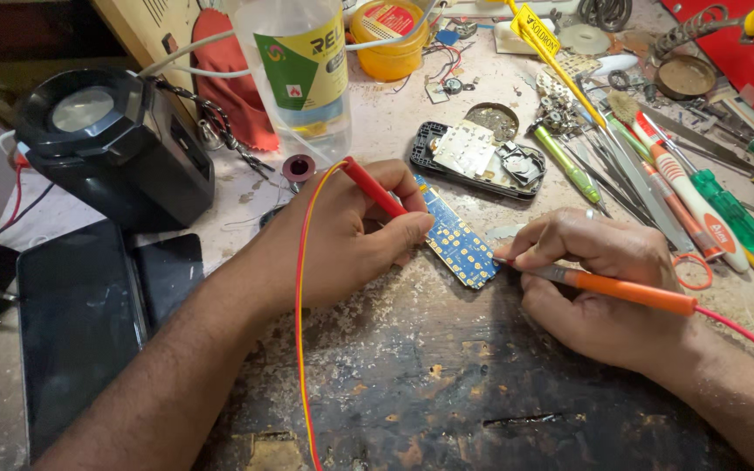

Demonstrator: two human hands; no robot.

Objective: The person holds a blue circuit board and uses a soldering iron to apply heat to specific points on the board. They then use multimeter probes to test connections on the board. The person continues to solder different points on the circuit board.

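Workbench (412,384), hands' probes on circuit board (455,240)

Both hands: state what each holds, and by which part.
Left hand grips a red probe near its tip end. Right hand pinches an orange probe along its front shaft, tip on the blue circuit board.

Both hands, left (342,231) and right (599,283), curled in pen grips.

Clear plastic bottle (300,74) at twelve o'clock on the tabletop (447,384), its wrap label (311,65) green, yellow and white, round orange tub (387,37) with red lid label at one o'clock, small yellow tag (535,28) just right of it, dark blank phone screens (80,323) at nine o'clock
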